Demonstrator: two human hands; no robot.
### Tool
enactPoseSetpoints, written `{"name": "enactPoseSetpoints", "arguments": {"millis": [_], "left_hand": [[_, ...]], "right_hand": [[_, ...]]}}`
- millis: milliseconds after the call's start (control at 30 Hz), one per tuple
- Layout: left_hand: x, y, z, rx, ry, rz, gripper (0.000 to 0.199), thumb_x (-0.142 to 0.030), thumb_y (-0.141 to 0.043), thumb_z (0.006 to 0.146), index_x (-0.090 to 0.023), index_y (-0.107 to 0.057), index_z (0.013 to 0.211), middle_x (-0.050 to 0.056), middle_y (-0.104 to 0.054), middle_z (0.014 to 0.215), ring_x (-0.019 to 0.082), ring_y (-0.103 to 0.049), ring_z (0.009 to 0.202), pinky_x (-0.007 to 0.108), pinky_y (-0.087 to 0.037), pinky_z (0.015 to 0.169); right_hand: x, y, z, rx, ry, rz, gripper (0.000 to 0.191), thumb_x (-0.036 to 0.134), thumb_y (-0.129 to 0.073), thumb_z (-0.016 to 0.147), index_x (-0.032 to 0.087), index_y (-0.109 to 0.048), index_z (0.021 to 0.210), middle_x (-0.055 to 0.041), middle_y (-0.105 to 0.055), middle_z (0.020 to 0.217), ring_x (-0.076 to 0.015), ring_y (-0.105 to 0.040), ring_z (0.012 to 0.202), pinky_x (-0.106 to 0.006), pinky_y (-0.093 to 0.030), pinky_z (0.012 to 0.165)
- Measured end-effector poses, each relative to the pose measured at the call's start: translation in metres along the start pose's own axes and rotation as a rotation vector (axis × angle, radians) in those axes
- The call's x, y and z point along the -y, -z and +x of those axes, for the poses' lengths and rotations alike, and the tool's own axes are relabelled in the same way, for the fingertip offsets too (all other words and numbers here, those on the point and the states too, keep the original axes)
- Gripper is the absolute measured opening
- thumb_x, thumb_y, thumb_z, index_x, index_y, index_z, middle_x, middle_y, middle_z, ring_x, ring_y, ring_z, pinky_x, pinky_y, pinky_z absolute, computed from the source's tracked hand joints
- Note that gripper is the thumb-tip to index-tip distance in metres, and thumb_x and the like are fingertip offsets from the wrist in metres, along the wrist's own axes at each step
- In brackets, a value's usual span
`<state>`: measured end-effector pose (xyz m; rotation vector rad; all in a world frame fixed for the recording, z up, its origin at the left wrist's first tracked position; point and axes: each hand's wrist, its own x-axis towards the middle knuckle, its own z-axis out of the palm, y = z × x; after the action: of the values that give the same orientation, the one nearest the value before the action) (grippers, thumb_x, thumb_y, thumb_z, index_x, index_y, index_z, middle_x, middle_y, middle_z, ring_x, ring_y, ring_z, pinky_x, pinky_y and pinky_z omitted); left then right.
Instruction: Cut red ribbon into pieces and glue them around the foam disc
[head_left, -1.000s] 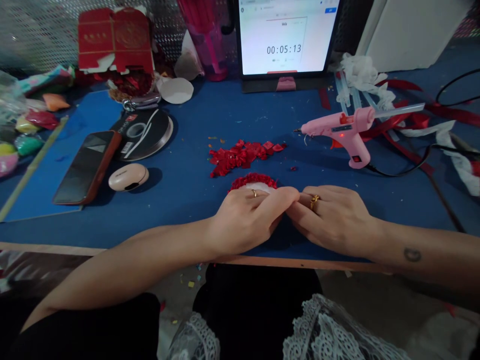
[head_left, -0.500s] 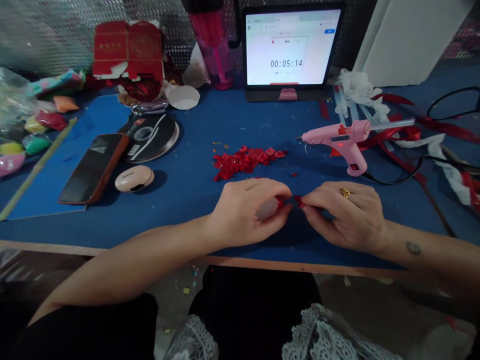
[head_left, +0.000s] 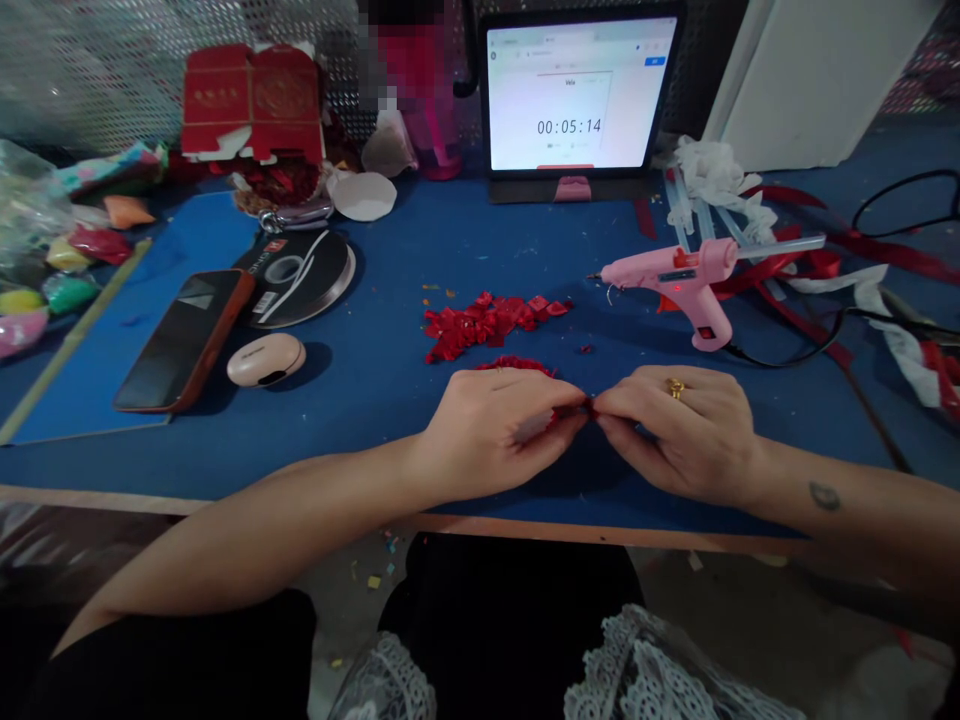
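Grip first. From my head view, the left hand (head_left: 502,430) is curled round a red-rimmed white piece (head_left: 516,364), thumb and forefinger pinched nearly to nothing at the near-right side. The right hand (head_left: 686,430) makes a narrow pinch on a small red scrap (head_left: 591,406); fingertips of both hands meet there. I cannot tell which fingers bear on the scrap, it is mostly covered.

Containers: red box (head_left: 251,105) at back left, torn open, reddish-brown stuff at its front, inside or outside unclear to me. Clear plastic bag (head_left: 22,190) far left, coloured bundles in and about it. Pale oval case (head_left: 266,360), lid down.

Pose: both hands low over the blue tabletop near its front edge, backs up, forearms angling in from either side. Red pile (head_left: 491,322) lies just beyond the left hand; pink glue gun (head_left: 679,275) beyond the right, clear stick in its rear.
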<state>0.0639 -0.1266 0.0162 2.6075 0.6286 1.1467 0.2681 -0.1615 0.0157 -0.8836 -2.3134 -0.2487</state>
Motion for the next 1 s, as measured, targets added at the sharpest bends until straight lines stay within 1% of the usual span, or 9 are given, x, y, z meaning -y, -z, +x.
{"name": "enactPoseSetpoints", "arguments": {"millis": [233,367,500,633,800,1000], "left_hand": [[-0.0024,0.0014,-0.0022,0.022,-0.028,0.081,0.006,-0.016,-0.062,0.086,-0.016,-0.068,0.088,-0.002,-0.075,0.076,0.008,-0.071,0.071,0.014,-0.055,0.067],[-0.0037,0.0010,-0.0027,0.030,-0.068,0.140,0.007,-0.016,-0.061,0.086,-0.016,-0.068,0.082,-0.002,-0.073,0.069,0.008,-0.069,0.066,0.015,-0.054,0.065],[-0.0039,0.0002,-0.0028,0.023,-0.086,0.168,0.010,-0.014,-0.061,0.084,-0.016,-0.065,0.075,-0.003,-0.071,0.065,0.007,-0.067,0.061,0.016,-0.053,0.061],[-0.0027,0.0004,-0.0020,0.028,-0.082,0.147,0.008,-0.013,-0.061,0.082,-0.016,-0.065,0.077,-0.003,-0.072,0.069,0.008,-0.067,0.062,0.016,-0.053,0.060],[-0.0009,0.0009,-0.0016,0.024,-0.065,0.089,0.007,-0.012,-0.061,0.083,-0.016,-0.066,0.081,-0.001,-0.074,0.076,0.009,-0.070,0.069,0.016,-0.055,0.064],[-0.0010,0.0013,-0.0018,-0.003,-0.053,0.053,0.006,-0.011,-0.063,0.081,-0.016,-0.065,0.081,-0.002,-0.074,0.074,0.008,-0.070,0.067,0.015,-0.055,0.065]], "right_hand": [[0.0009,-0.0020,0.0008,0.006,-0.023,-0.004,0.008,0.016,-0.053,0.089,0.019,-0.058,0.085,0.0030,-0.064,0.062,-0.0113,-0.059,0.057,-0.024,-0.045,0.055],[0.0025,-0.0033,0.0008,0.015,-0.045,0.006,0.012,0.015,-0.052,0.088,0.019,-0.058,0.079,0.0029,-0.062,0.059,-0.0111,-0.058,0.054,-0.025,-0.044,0.053],[0.0032,-0.0042,0.0002,0.025,-0.050,0.028,0.012,0.015,-0.051,0.088,0.019,-0.058,0.080,0.0032,-0.062,0.059,-0.0103,-0.056,0.054,-0.024,-0.044,0.053],[0.0028,-0.0042,-0.0004,0.023,-0.073,0.074,0.008,0.014,-0.052,0.087,0.019,-0.056,0.082,0.0032,-0.063,0.062,-0.0104,-0.057,0.056,-0.024,-0.044,0.053],[0.0027,-0.0032,0.0008,0.035,-0.139,0.145,0.007,0.013,-0.054,0.086,0.020,-0.054,0.083,0.0047,-0.061,0.062,-0.0090,-0.056,0.055,-0.022,-0.043,0.053],[0.0024,-0.0008,0.0000,0.059,-0.187,0.233,0.007,0.014,-0.054,0.087,0.020,-0.052,0.084,0.0051,-0.061,0.066,-0.0074,-0.056,0.057,-0.020,-0.043,0.055]]}}
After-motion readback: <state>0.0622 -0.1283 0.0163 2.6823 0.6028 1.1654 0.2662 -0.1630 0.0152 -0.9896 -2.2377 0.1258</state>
